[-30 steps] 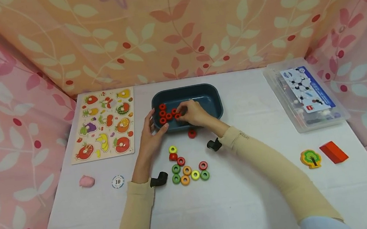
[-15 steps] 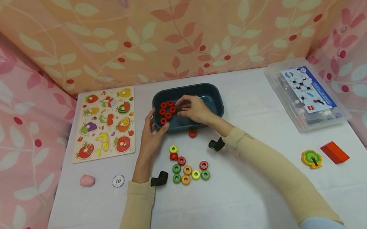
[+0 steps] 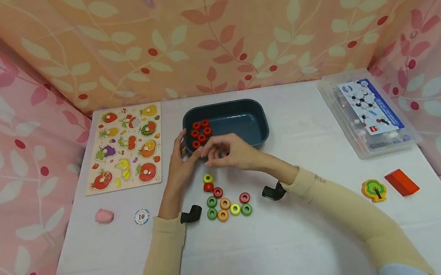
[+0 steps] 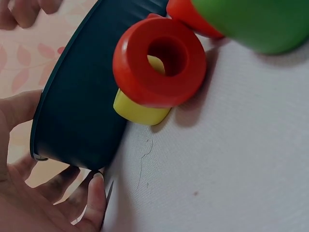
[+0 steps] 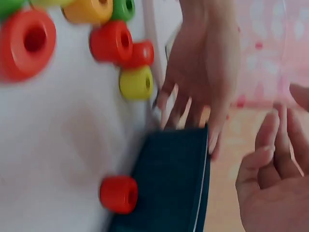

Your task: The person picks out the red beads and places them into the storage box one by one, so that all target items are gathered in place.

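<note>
At its left end my left hand [image 3: 179, 170] holds a dark blue-green tray [image 3: 244, 127], the fingers along the side and the thumb near the front rim. Inside lie several red beads [image 3: 205, 138], bunched at the left. My right hand [image 3: 236, 153] hovers at the tray's front rim, close to the left thumb; nothing shows between its loosely bent fingers in the right wrist view. A red bead [image 5: 116, 194] sits by the tray's front wall, hidden in the head view. Nearer me are loose beads: yellow [image 3: 204, 179], red [image 3: 208, 187], green [image 3: 208, 202] and orange [image 3: 221, 205].
A fruit puzzle board [image 3: 123, 149] lies to the left, with a pink pig-like figure [image 3: 104, 216] and a chip marked 10 [image 3: 141, 217] below it. On the right are a clear plastic case [image 3: 366, 112], a tree-shaped piece [image 3: 374, 190] and a red block [image 3: 402, 182].
My right hand first pushed red beads leftward in the tray, then withdrew toward me to the front rim. The red beads are more tightly bunched. My left hand has stayed put.
</note>
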Available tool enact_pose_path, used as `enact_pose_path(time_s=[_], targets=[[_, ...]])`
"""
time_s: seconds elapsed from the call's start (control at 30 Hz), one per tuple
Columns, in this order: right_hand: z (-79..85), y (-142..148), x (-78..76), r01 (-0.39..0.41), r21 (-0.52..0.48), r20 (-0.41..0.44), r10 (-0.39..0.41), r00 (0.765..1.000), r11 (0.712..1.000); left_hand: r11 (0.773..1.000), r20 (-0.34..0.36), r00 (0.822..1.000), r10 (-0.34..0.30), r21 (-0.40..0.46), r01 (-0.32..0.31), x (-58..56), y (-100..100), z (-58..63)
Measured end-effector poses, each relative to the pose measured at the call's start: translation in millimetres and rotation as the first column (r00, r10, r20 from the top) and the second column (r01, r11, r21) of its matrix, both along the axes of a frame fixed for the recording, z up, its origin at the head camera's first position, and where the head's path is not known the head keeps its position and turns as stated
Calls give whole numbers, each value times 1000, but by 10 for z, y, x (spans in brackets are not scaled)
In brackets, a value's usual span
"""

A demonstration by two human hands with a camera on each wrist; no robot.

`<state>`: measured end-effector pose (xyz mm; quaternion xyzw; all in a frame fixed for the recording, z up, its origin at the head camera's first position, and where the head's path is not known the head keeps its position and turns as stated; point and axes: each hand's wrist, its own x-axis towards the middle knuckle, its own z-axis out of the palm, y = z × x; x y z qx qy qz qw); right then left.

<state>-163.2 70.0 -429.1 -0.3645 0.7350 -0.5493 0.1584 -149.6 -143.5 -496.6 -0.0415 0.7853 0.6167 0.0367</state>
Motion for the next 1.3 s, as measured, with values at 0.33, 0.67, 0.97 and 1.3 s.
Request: enact_pose_path(time_s=[0.33, 0.67, 0.97, 1.3], targets=[[-260, -38, 185, -320, 188, 159, 292, 943, 929, 1000, -7, 1000, 0, -1, 0, -8, 3, -5], [-527, -98, 211, -324, 323, 200, 271, 942, 889, 1000, 5, 1000, 9, -17, -9, -6, 1, -5], [-514, -107, 232, -269, 397, 131, 236, 963, 877, 1000, 6, 1000, 8, -15, -8, -6, 10, -2], [-529, -16, 223, -240, 370, 71, 230, 971, 898, 1000, -1, 1000, 5, -8, -5, 0, 15, 5]])
